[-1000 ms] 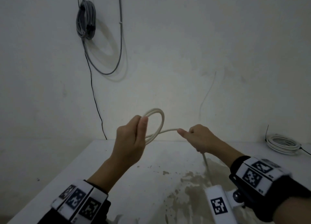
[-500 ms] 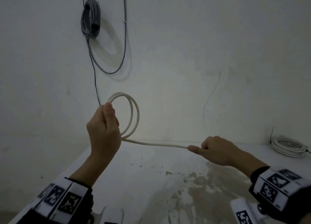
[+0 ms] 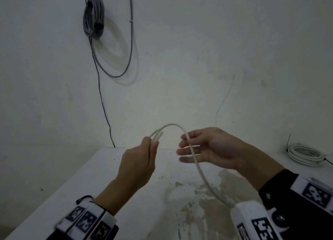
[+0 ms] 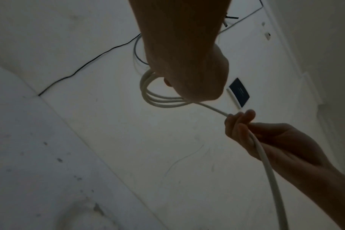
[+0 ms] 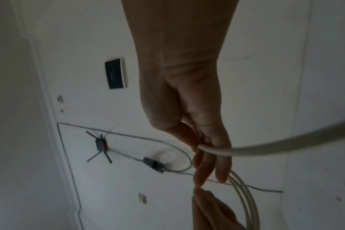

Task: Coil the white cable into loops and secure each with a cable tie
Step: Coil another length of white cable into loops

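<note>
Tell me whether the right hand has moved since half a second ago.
Yes. The right hand has risen from the table's back edge and swung left toward the left hand, carrying the white cable.

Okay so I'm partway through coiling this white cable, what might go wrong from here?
1. The right hand has straight fingers and the round white cable merely lies across them, so that strand may slip off before it joins the coil.
2. The left hand pinches several loops at just one spot with no tie visible, so they could spring apart.
3. The slack trails down toward the stained white table and might snag or twist.
</note>
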The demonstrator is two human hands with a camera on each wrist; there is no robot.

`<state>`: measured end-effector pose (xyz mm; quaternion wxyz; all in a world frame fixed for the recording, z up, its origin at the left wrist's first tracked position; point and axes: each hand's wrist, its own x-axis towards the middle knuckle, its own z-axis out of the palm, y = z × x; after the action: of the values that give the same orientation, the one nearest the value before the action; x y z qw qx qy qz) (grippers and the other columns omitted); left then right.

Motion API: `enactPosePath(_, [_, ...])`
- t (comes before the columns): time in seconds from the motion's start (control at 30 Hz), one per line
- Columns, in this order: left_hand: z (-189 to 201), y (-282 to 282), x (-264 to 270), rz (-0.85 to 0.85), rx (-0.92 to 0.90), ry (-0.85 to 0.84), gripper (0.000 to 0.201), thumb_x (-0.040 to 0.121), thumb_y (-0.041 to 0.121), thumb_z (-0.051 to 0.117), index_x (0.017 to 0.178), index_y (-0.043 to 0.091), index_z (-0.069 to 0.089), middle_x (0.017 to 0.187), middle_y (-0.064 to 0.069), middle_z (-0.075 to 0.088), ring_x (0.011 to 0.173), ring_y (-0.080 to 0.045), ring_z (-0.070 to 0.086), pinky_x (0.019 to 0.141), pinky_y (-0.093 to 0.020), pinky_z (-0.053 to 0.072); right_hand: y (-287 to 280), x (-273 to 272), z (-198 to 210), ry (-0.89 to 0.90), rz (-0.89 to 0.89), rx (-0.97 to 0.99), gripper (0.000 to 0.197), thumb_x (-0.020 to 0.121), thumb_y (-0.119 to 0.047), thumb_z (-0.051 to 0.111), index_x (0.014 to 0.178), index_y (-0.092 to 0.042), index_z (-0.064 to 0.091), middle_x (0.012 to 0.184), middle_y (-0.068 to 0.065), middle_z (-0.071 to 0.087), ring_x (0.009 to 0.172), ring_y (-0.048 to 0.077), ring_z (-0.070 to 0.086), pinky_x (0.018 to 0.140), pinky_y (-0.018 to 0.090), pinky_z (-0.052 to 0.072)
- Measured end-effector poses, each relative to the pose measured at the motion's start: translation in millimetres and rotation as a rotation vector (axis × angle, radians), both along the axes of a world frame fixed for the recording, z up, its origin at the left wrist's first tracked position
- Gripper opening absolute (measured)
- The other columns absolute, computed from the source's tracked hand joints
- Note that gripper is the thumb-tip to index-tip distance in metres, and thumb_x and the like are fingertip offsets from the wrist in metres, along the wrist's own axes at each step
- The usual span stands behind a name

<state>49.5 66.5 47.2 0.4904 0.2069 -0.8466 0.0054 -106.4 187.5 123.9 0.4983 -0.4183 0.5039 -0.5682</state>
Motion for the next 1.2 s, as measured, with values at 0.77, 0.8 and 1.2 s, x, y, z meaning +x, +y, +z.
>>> enactPosePath(0.77, [21, 23, -7, -0.958, 1.215, 0.380, 0.039, 0.093, 0.042, 0.037, 0.064, 0.017, 0.027, 0.047, 0.009, 0.024, 0.041, -0.005, 0.018, 0.041, -0.018, 0.020, -8, 26, -49, 0.624, -0.542, -0.258, 0.056, 0.077, -0.064, 0.041, 0.113, -0.021, 0.043, 0.107, -0.005, 0.053, 0.101, 0.011, 0.054, 0.081, 0.020, 0.046])
enactPosePath(0.8, [20, 26, -8, -1.010, 1.287, 0.401, 0.039, 0.093, 0.041, 0.036, 0.063, 0.017, 0.030, 0.046, 0.009, 0.024, 0.039, -0.005, 0.019, 0.040, -0.018, 0.020, -10, 27, -48, 0.503, -0.463, -0.220, 0.051, 0.083, -0.061, 0.036, 0.112, -0.020, 0.047, 0.103, -0.003, 0.057, 0.095, 0.012, 0.059, 0.081, 0.025, 0.051])
enactPosePath(1.2, [13, 24, -7, -0.961, 1.260, 0.150, 0.034, 0.087, 0.040, 0.043, 0.061, 0.018, 0.039, 0.049, 0.005, 0.024, 0.043, -0.009, 0.017, 0.041, -0.019, 0.022, 7, 6, -25, -0.049, 0.049, 0.108, 0.046, 0.083, -0.045, 0.045, 0.068, -0.004, 0.058, 0.045, 0.002, 0.040, 0.040, 0.015, 0.034, 0.044, 0.022, 0.035])
